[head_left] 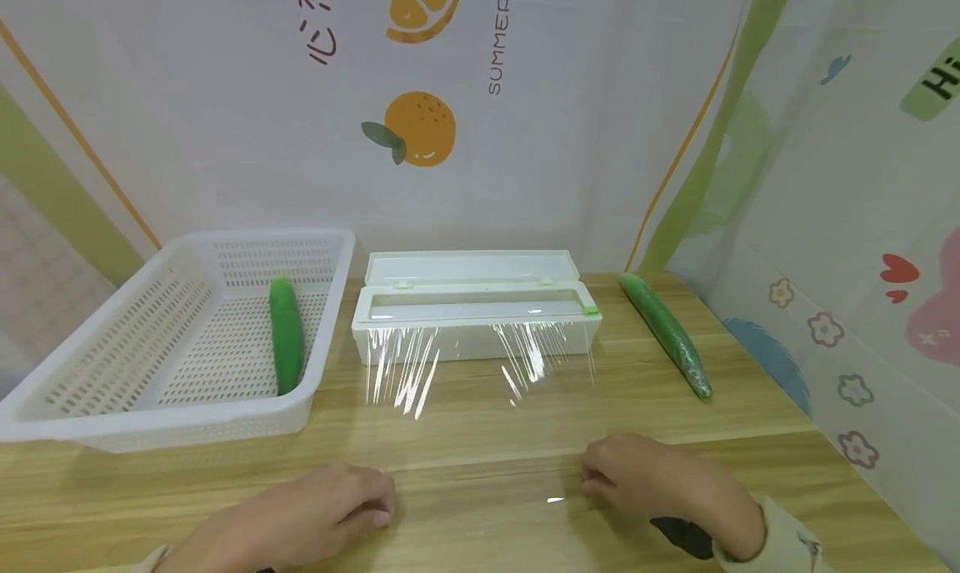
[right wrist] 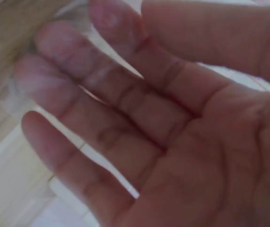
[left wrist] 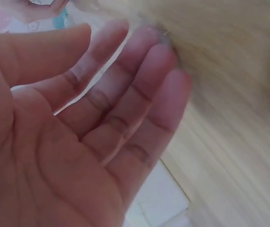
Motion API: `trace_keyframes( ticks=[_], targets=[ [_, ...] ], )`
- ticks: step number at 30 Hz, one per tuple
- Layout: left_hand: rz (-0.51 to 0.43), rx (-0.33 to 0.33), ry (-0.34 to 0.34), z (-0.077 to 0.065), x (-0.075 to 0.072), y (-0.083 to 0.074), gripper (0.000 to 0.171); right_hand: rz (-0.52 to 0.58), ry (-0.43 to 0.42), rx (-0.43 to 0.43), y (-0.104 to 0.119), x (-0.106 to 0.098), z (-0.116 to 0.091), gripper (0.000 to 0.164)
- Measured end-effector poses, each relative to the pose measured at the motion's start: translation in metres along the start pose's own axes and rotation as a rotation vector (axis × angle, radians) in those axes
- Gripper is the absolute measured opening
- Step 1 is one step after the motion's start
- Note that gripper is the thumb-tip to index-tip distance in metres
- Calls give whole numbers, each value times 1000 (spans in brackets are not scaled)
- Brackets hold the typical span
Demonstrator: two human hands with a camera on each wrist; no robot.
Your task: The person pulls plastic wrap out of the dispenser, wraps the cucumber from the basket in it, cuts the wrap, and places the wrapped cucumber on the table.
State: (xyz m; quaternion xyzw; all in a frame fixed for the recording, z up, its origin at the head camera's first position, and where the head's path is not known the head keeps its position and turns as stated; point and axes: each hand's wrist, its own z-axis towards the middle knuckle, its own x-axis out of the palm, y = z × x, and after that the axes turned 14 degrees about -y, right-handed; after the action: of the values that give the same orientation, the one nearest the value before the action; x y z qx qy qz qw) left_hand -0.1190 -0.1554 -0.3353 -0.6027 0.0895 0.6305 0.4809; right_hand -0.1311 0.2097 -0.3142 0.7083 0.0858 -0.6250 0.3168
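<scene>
A sheet of cling film [head_left: 408, 373] runs from the white cling film dispenser [head_left: 480, 340], over its front and down across the table between my hands. At the film's near left side my left hand [head_left: 330, 510] rests low, its fingertips against the table. My right hand [head_left: 652, 477] rests likewise at the right side. In the wrist views, the fingers of the left hand [left wrist: 101, 104] and right hand [right wrist: 125, 113] are loosely bent, thumbs apart from them. Clear film shows at the right fingertips and faintly at the left. The dispenser's lid [head_left: 472, 266] stands raised; a green slider sits at its right end.
A white perforated basket [head_left: 337, 306] stands at the left with one cucumber [head_left: 286, 336] inside. On the right lies another cucumber [head_left: 667, 336], glossy with what looks like film around it. A printed curtain [head_left: 525, 156] hangs behind the wooden table [head_left: 480, 473].
</scene>
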Motion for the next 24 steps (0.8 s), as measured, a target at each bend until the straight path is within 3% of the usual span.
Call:
trace_keyframes(
  ticks=[5, 16, 20, 24],
  targets=[
    [4, 23, 13, 0, -2, -3, 11, -30, 19, 7, 2, 0, -1, 20],
    [-17, -131, 65, -5, -11, -12, 11, -62, 37, 31, 5, 0, 2, 23],
    [-38, -85, -24, -4, -14, -6, 10, -75, -44, -58, 10, -4, 12, 26],
    [-78, 46, -227, 1, -22, -2, 8, -82, -155, -116, 23, -9, 28, 18]
  ],
)
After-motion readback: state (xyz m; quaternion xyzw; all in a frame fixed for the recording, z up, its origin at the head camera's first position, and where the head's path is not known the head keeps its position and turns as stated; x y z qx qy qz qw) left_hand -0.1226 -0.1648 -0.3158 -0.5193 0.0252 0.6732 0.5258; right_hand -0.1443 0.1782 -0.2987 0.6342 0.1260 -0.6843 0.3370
